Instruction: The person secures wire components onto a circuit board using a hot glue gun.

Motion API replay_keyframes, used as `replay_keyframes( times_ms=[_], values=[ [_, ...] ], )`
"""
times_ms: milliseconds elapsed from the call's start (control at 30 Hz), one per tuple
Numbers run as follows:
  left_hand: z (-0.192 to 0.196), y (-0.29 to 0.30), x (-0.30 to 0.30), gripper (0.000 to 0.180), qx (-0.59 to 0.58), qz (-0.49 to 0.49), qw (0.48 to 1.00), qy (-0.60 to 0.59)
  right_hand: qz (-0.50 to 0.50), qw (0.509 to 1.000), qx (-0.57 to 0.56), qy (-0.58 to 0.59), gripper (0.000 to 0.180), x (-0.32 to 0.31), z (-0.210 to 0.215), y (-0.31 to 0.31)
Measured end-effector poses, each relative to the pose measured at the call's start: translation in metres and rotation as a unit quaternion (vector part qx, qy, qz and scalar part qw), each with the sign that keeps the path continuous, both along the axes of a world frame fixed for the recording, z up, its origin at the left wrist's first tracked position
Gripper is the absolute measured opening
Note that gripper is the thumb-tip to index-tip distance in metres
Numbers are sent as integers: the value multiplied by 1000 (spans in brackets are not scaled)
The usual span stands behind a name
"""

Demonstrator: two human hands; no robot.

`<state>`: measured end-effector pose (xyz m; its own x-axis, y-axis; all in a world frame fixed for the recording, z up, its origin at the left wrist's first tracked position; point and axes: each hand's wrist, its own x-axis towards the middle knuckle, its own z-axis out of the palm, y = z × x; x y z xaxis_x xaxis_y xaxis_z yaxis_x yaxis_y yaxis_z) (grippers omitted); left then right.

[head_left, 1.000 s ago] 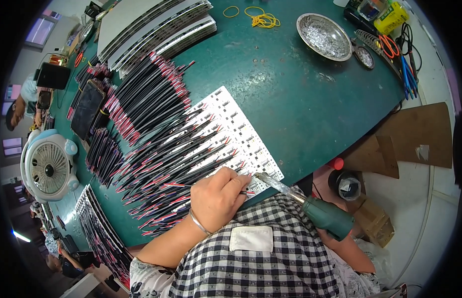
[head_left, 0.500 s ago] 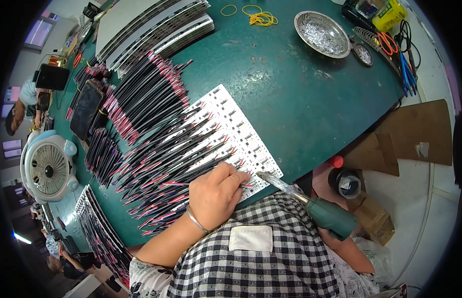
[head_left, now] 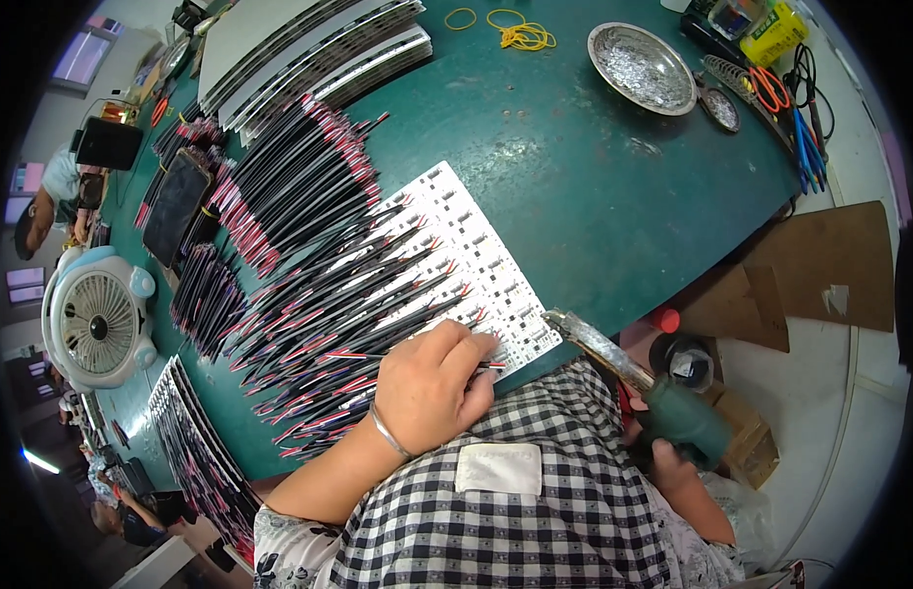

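A white circuit board panel (head_left: 476, 236) lies on the green table, with rows of small parts on it. Dark wires (head_left: 348, 285) with red and white stripped ends fan leftward from its rows. My left hand (head_left: 429, 385) rests at the panel's near edge, its fingers closed on a wire whose tip shows beside the fingertips. In my right hand (head_left: 675, 473) is a large soldering iron (head_left: 608, 353) with a green handle. Its tip is just off the panel's right corner, apart from the wires.
Stacked white panels (head_left: 309, 49) stand at the back left, near bundled wires (head_left: 299, 187) and a phone (head_left: 179, 204). A fan (head_left: 98, 324) is at far left. A metal bowl of silvery scraps (head_left: 641, 71) and yellow rubber bands (head_left: 523, 37) lie at the back. Cardboard (head_left: 819, 265) lies beyond the right edge.
The soldering iron's tip has lifted off the panel and moved to the right, with my right hand shifting along. My left hand stays near the same spot.
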<state>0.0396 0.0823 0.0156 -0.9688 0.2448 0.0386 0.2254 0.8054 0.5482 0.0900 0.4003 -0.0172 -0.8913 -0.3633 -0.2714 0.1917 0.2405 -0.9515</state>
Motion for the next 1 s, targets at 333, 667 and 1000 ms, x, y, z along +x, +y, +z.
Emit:
replay_keyframes(
  times_ms=[333, 667, 1000],
  values=[
    [6, -5, 8, 23, -47, -53, 986, 148, -8, 998, -8, -60, 57, 7, 14, 9],
    [-12, 4, 10, 26, -68, -105, 988, 94, 86, 948, 147, 269, 25, -15, 23, -9],
    [-15, 11, 7, 21, -68, -84, 989, 103, 84, 965, 92, 230, 30, -12, 12, -8]
  ],
)
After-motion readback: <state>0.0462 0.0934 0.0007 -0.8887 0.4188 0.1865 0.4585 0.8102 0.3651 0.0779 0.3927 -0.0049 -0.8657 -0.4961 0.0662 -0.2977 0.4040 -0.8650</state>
